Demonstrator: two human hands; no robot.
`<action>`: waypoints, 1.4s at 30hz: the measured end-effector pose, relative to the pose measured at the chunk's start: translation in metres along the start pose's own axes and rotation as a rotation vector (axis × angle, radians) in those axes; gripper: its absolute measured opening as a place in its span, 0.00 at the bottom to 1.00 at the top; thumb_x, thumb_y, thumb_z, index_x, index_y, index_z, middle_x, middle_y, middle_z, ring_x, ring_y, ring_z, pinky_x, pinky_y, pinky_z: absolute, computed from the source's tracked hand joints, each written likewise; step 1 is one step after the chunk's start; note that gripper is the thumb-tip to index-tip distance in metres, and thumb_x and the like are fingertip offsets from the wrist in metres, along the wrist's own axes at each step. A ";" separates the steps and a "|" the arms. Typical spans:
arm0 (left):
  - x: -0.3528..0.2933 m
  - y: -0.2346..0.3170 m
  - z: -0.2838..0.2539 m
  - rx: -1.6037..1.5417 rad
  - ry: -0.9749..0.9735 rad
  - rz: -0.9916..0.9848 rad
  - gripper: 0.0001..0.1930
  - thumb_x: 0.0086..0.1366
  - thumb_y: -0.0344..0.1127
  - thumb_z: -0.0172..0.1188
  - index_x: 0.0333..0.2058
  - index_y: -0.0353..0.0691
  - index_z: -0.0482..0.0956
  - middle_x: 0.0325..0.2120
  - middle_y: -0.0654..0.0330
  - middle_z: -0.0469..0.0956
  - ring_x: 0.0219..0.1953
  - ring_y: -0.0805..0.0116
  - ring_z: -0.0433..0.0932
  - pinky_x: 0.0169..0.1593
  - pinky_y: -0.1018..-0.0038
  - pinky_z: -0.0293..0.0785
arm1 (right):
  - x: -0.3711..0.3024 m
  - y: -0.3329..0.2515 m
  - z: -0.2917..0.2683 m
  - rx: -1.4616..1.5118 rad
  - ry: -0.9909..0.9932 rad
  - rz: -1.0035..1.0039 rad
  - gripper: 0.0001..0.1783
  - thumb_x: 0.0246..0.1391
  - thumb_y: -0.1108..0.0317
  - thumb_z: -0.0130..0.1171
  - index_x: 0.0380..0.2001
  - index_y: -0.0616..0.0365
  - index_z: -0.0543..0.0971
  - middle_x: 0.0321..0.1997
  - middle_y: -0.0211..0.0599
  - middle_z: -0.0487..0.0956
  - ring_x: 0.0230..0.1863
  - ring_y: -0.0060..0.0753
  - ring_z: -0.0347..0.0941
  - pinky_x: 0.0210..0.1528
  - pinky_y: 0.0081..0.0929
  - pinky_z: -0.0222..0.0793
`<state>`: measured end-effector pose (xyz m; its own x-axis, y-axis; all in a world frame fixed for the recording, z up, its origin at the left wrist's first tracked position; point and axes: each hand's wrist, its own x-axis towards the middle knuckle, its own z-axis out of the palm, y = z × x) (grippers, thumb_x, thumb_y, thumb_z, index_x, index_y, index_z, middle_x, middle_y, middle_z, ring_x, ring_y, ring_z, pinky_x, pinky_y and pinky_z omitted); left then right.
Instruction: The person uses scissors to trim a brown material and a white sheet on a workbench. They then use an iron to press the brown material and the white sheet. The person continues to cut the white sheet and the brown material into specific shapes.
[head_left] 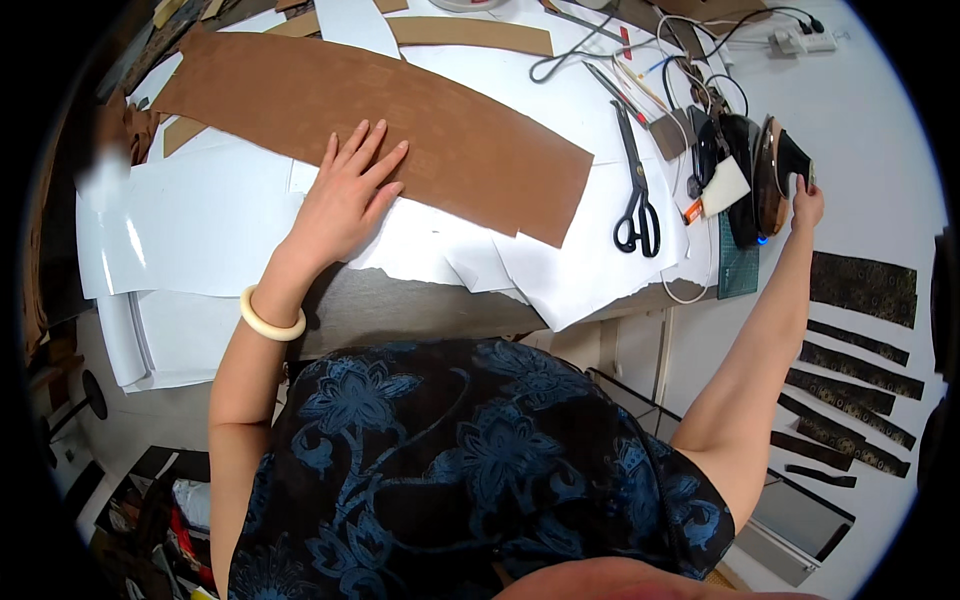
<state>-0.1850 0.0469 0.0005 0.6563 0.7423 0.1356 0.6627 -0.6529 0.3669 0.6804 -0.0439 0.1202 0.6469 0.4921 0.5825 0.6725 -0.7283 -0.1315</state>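
Observation:
A long, curved piece of brown material [490, 150], leather or fabric, lies flat across white paper on the table. My left hand [355, 185] rests on its near edge, fingers spread, palm down, with a cream bangle [272, 327] on the wrist. Far out to the right, my right hand [808, 203] is closed around the handle of a clothes iron [773, 175]. The iron is at its dark stand by the table's right side; whether it touches the stand I cannot tell. Black scissors [638, 195] lie between the brown piece and the iron.
Tangled cables [690, 50] run to a white power strip [803, 42] at the far right. A cream pad [725, 187], an orange-labelled item [692, 212] and a green cutting mat [738, 265] sit near the iron. Dark patterned strips [860, 370] hang or lie at right. Paper sheets [570, 270] overhang the table's front edge.

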 end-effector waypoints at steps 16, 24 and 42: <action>0.070 -0.066 0.022 0.180 0.104 0.219 0.26 0.75 0.43 0.45 0.68 0.40 0.61 0.70 0.50 0.56 0.73 0.50 0.50 0.74 0.56 0.44 | -0.261 -0.383 -0.173 0.437 -0.529 -0.789 0.26 0.61 0.48 0.62 0.51 0.58 0.76 0.20 0.34 0.73 0.23 0.25 0.72 0.27 0.26 0.67; 0.070 -0.063 0.034 0.174 0.133 0.211 0.27 0.75 0.45 0.44 0.68 0.41 0.60 0.70 0.51 0.56 0.73 0.50 0.50 0.74 0.55 0.45 | -0.336 -0.447 -0.157 0.369 -0.608 -0.928 0.25 0.61 0.47 0.59 0.45 0.60 0.75 0.25 0.46 0.82 0.29 0.53 0.80 0.33 0.43 0.74; 0.070 -0.066 0.033 0.129 0.149 0.196 0.27 0.75 0.46 0.45 0.68 0.43 0.62 0.70 0.52 0.57 0.73 0.51 0.51 0.74 0.56 0.43 | -0.325 -0.398 -0.147 0.227 -0.486 -0.712 0.24 0.61 0.47 0.58 0.40 0.60 0.74 0.23 0.47 0.81 0.29 0.56 0.79 0.31 0.46 0.75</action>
<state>-0.1710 0.1367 -0.0445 0.7226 0.6077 0.3295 0.5752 -0.7929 0.2011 0.1495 0.0162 0.1010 0.0946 0.9775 0.1888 0.9948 -0.0858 -0.0543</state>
